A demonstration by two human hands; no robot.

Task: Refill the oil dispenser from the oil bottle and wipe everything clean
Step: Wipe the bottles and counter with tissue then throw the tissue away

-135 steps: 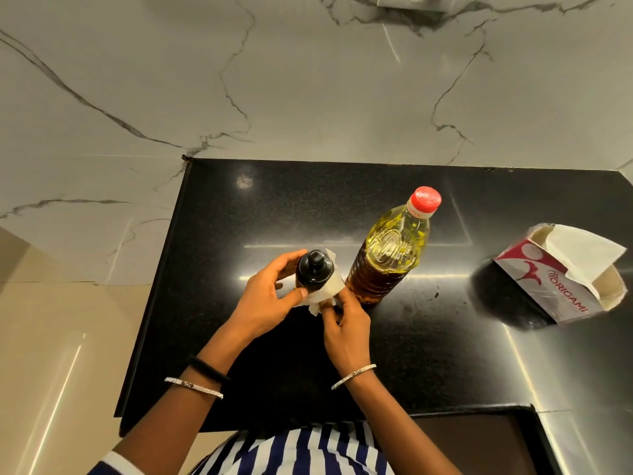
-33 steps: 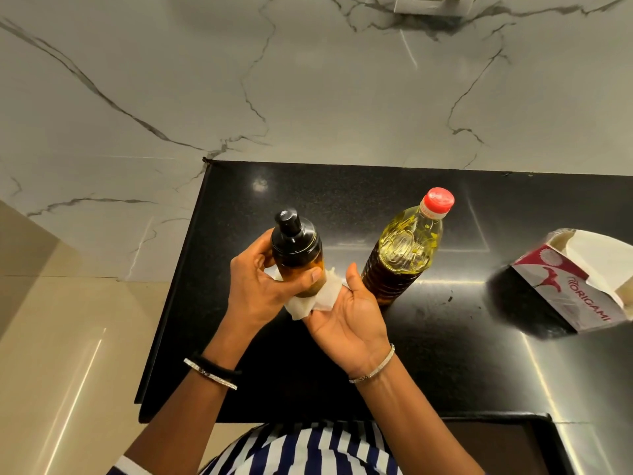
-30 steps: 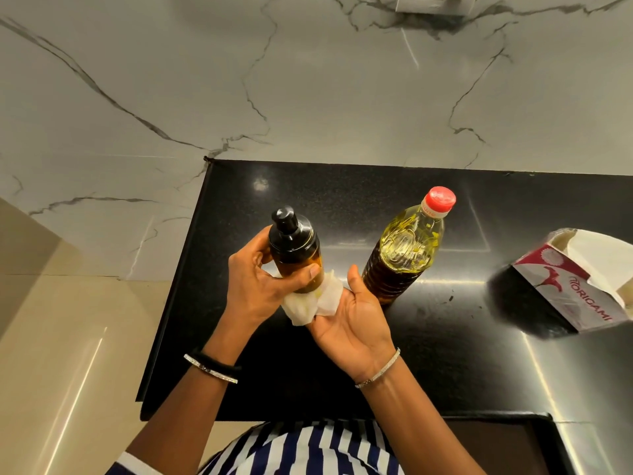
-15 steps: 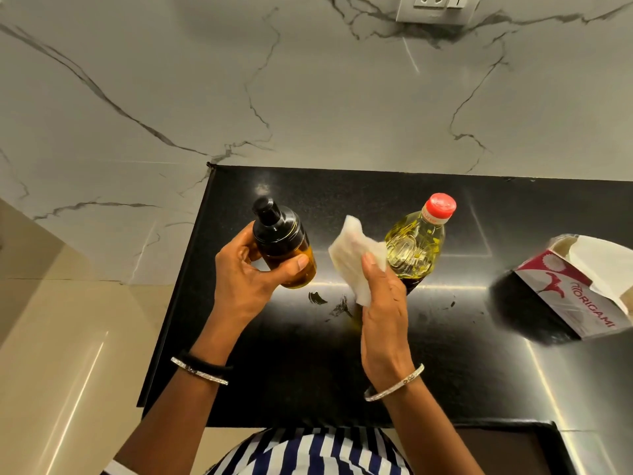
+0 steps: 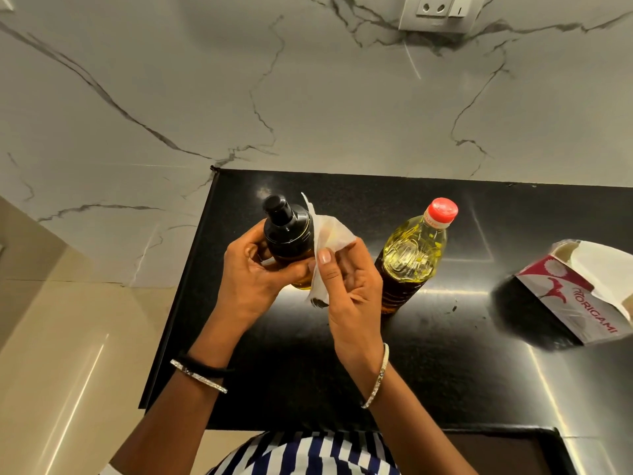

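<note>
My left hand [image 5: 251,279] grips the oil dispenser [image 5: 288,231], a small bottle with a black cap, and holds it tilted above the black counter [image 5: 428,371]. My right hand [image 5: 349,286] pinches a white tissue [image 5: 325,241] and presses it against the dispenser's right side. The tissue covers part of the dispenser's body. The oil bottle [image 5: 414,255], clear plastic with yellow oil and a red cap, stands upright on the counter just right of my right hand.
An open red-and-white tissue box [image 5: 579,296] lies at the counter's right. A marble wall [image 5: 308,97] with a socket [image 5: 438,12] rises behind. The counter's left edge drops to a beige floor [image 5: 68,354]. Small dark specks dot the counter near the bottle.
My right hand brought the tissue back from mid-air to the dispenser's side. My left hand raised the dispenser slightly and turned it more upright. The oil bottle stayed put.
</note>
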